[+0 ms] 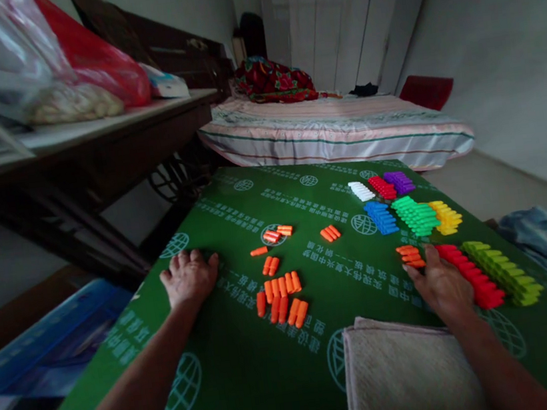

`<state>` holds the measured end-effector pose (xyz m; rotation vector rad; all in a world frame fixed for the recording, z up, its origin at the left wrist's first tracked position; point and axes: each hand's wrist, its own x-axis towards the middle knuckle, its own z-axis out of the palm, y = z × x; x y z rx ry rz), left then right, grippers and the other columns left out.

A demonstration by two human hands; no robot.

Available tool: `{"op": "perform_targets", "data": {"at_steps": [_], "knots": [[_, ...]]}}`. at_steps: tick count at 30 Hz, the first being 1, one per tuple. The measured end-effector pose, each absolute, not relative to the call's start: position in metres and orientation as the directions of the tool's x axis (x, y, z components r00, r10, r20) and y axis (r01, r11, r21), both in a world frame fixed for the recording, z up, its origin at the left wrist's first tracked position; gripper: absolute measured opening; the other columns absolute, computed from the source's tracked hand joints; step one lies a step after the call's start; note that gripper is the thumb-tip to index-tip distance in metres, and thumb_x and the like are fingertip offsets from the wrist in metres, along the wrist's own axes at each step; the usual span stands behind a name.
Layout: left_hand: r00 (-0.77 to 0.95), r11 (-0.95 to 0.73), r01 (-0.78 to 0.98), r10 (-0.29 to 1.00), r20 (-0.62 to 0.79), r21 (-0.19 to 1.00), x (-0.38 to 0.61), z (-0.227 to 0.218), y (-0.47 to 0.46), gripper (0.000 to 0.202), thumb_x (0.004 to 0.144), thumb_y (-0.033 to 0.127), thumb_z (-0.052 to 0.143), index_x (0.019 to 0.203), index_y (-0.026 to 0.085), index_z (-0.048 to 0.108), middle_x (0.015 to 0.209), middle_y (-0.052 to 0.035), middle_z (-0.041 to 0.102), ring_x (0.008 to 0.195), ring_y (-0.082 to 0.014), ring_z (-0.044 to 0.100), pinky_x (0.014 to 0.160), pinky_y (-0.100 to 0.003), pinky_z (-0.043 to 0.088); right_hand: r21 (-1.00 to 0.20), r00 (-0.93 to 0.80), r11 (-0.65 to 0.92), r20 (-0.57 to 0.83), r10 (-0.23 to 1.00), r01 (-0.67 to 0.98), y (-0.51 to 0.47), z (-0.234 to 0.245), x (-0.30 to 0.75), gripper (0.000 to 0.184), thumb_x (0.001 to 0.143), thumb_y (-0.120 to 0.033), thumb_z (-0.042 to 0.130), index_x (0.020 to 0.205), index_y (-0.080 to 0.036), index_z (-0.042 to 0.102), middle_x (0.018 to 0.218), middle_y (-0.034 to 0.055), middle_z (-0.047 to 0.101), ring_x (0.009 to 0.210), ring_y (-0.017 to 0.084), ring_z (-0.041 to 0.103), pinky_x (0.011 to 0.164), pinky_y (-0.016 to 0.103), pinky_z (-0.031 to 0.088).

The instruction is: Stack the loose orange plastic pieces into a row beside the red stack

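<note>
My left hand (pixel 189 276) lies on the left part of the green board (pixel 246 383), fingers spread, holding nothing. My right hand (pixel 442 283) is at the right side, thumb and forefinger closed around a short row of orange plastic pieces (pixel 410 256) on the board. Just right of that hand lie a long red row (pixel 471 275) and a lime-green row (pixel 504 272). Between my hands are loose orange cylinder-shaped pieces (pixel 281 286), some in small clusters, and another orange cluster (pixel 330 232) farther right.
Behind my right hand sit blue (pixel 380 216), green (pixel 415 216), yellow (pixel 446 216), white (pixel 361 191), red (pixel 382 187) and purple (pixel 399 182) groups. A folded beige cloth (pixel 407 375) lies at the near edge. A desk (pixel 143 131) stands left, a bed (pixel 334 130) beyond.
</note>
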<state>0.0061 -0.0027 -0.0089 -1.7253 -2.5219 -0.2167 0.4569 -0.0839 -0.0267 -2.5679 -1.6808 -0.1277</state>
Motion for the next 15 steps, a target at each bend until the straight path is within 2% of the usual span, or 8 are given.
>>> {"op": "perform_targets", "data": {"at_steps": [3,5,9,12,15], "knots": [[-0.373,0.368,0.928,0.915,0.153,0.065,0.006,-0.012,-0.003,0.06,0.087,0.052,0.023,0.12,0.011,0.052,0.139,-0.0209,0.044,0.133,-0.037,0.033,0.104,-0.057,0.033,0.014,0.376,-0.38,0.113,0.92,0.925,-0.087,-0.016,0.448,0.053,0.096,-0.043,0.031,0.135,-0.011,0.045,0.112,0.0177,0.066,0.093,0.029,0.066,0.07,0.038,0.05],[-0.38,0.375,0.925,0.912,0.154,0.058,0.006,-0.014,-0.003,0.057,0.088,0.052,0.026,0.119,0.011,0.052,0.139,-0.0202,0.045,0.134,-0.0362,0.033,0.105,-0.056,0.033,0.025,0.293,-0.299,0.133,0.947,0.954,-0.086,-0.006,0.432,0.047,0.096,-0.041,0.034,0.13,-0.013,0.052,0.114,0.0163,0.066,0.093,0.029,0.066,0.071,0.038,0.05],[-0.392,0.39,0.92,0.906,0.161,0.043,0.006,-0.014,-0.005,0.052,0.09,0.052,0.033,0.118,0.013,0.052,0.136,-0.0165,0.047,0.133,-0.032,0.036,0.105,-0.054,0.034,-0.066,-0.038,0.045,0.108,0.993,0.997,-0.074,0.014,0.37,0.034,0.094,-0.034,0.044,0.12,-0.02,0.061,0.113,0.0103,0.068,0.092,0.022,0.067,0.076,0.032,0.05],[-0.395,0.395,0.918,0.903,0.167,0.034,0.006,-0.016,-0.007,0.051,0.09,0.053,0.035,0.119,0.015,0.051,0.137,-0.0143,0.046,0.133,-0.0298,0.036,0.106,-0.052,0.035,-0.186,-0.313,0.323,0.085,0.946,0.928,-0.055,0.028,0.31,0.031,0.092,-0.028,0.049,0.12,-0.022,0.061,0.117,0.0076,0.067,0.101,0.019,0.064,0.084,0.028,0.048],[-0.394,0.395,0.918,0.902,0.178,0.031,0.004,-0.018,-0.008,0.051,0.09,0.053,0.035,0.121,0.014,0.05,0.139,-0.0145,0.045,0.133,-0.0297,0.036,0.106,-0.052,0.035,-0.226,-0.397,0.395,0.04,0.917,0.891,-0.032,0.038,0.253,0.028,0.091,-0.028,0.053,0.115,-0.021,0.063,0.117,0.0088,0.067,0.103,0.019,0.064,0.084,0.027,0.048]]}}
